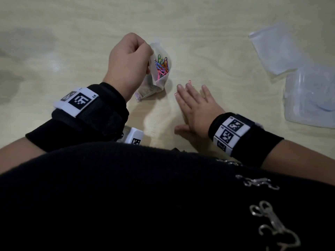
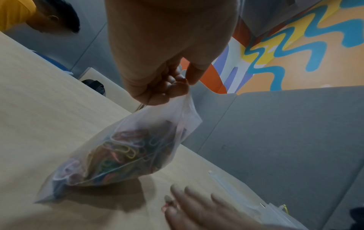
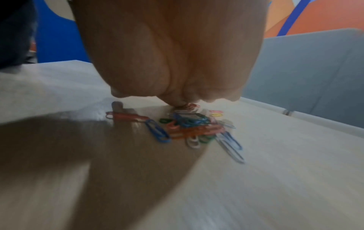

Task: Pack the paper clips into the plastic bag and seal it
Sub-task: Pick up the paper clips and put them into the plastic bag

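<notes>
A small clear plastic bag (image 1: 160,79) stands on the wooden table (image 1: 217,42), its mouth facing up, with several coloured paper clips (image 1: 161,65) inside. My left hand (image 1: 130,58) pinches the bag's top edge and holds it up; the left wrist view shows this pinch (image 2: 183,84) above the filled bag (image 2: 128,155). To the right of the bag, my right hand (image 1: 192,95) lies flat with straight fingers over a small pile of loose paper clips (image 3: 193,126). A pink clip (image 1: 189,81) shows beyond its fingertips (image 1: 179,86).
A second empty clear bag (image 1: 272,51) lies at the far right, with a clear plastic container (image 1: 311,98) nearer to me. A grey partition (image 2: 285,140) runs along the table's far edge. Another person in yellow (image 2: 13,14) sits beyond it.
</notes>
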Demonstrator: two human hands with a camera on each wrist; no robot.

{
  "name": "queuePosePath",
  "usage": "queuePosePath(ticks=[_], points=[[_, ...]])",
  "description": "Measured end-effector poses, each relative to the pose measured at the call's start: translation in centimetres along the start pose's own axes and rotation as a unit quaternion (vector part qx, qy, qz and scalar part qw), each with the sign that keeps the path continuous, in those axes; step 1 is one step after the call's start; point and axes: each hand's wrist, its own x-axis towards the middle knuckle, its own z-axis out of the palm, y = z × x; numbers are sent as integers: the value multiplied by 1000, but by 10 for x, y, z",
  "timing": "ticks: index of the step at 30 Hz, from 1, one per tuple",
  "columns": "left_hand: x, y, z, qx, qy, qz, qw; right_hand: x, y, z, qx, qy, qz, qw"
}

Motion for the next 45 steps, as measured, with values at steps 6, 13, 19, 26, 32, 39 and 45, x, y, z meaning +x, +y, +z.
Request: queuePosePath(ticks=[6, 13, 19, 26, 32, 39, 45], points=[[-2, -2, 3, 10, -12, 4, 1000, 22, 29, -6, 171, 66, 33, 982], [-1, -4, 5, 27, -24, 7, 999, -7, 48, 14, 155, 91, -77, 981], [-6, -3, 16, 44, -45, 4, 998, -29, 65, 43, 145, 165, -90, 971], [-11, 0, 26, 51, -88, 20, 995, -28, 61, 38, 175, 209, -6, 962], [-17, 4, 35, 53, -135, 38, 989, -23, 62, 23, 190, 159, 67, 967], [-17, 4, 45, 101, -142, 47, 984, -25, 70, 4, 348, 189, 211, 894], [-18, 1, 53, 131, -161, 41, 977, -27, 62, -43, 552, 286, 226, 750]])
